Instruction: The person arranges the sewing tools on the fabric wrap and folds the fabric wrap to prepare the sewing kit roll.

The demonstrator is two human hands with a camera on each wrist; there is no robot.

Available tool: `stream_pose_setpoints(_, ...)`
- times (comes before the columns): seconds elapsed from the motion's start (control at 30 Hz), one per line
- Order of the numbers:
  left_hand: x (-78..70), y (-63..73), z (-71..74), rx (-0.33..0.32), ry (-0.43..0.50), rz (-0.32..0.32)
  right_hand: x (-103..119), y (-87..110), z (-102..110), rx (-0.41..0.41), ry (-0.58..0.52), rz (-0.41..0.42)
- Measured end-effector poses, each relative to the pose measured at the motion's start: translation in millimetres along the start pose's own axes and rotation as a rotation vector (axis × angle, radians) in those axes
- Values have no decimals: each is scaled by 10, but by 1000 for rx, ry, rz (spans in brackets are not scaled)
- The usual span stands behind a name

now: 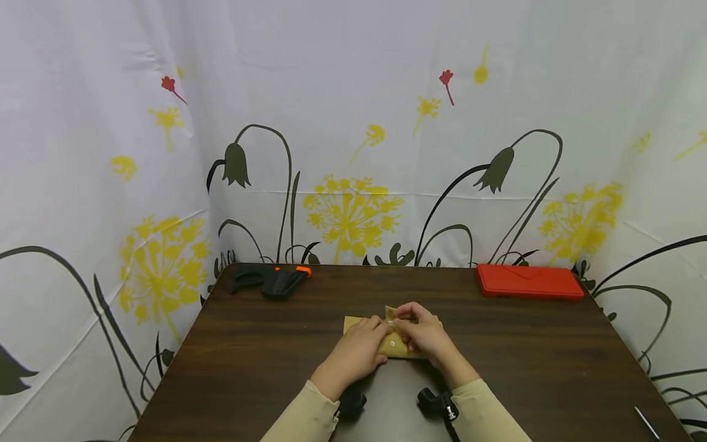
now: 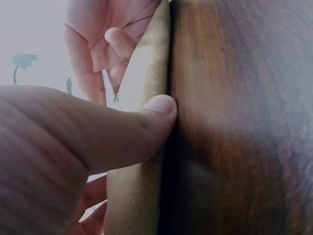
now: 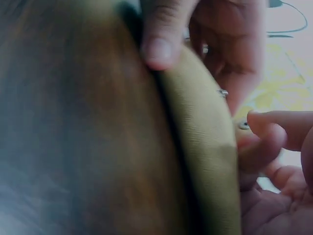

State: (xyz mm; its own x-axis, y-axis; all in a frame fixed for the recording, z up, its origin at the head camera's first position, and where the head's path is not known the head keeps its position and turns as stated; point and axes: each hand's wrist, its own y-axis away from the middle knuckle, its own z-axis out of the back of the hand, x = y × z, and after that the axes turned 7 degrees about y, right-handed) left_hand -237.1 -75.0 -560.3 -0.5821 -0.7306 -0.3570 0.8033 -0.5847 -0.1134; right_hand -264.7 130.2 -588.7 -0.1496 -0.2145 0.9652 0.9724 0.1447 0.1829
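Note:
A tan pouch (image 1: 394, 351) with a textured surface and small metal snaps lies near the middle of the table. My left hand (image 1: 360, 345) grips its left part, the thumb (image 2: 159, 110) along the near edge and the other fingers over the top. From the pouch's far side a short tan tab (image 1: 391, 313) with a snap sticks up. My right hand (image 1: 424, 331) pinches at this tab with thumb and fingers, over the pouch's right part. In the right wrist view a metal snap (image 3: 244, 125) shows right at those fingertips.
A black clamp with orange tips (image 1: 278, 282) lies at the table's back left. At the back right is a red case (image 1: 529, 281), and a thin silver pen-like stick (image 1: 646, 422) lies by the front right edge. A flower-printed curtain (image 1: 353, 123) hangs behind the table.

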Motion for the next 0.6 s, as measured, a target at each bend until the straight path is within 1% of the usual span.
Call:
stream_pose_setpoints(0.03,3,-2,-8,-10,3,1,-5,-4,-15,-11,15,21)
stream_pose_setpoints(0.2,4,-17,-69,-67,55,21,1,0,-70,-80,161,118)
stream_pose_setpoints(0.27,4,-26,-88,-97,73,25,13,9,-76,-101,201,132)
stream_pose_setpoints(0.33,7,-33,-106,-127,73,23,20,9,-68,-103,188,128)
stream_pose_setpoints(0.4,12,-39,-114,-150,65,19,18,3,-48,-88,138,115)
stream_pose_setpoints(0.5,23,-43,-112,-162,59,13,-7,-20,4,-51,90,113)
stream_pose_setpoints(0.6,25,-46,-94,-161,74,12,-35,-37,71,-5,121,131)
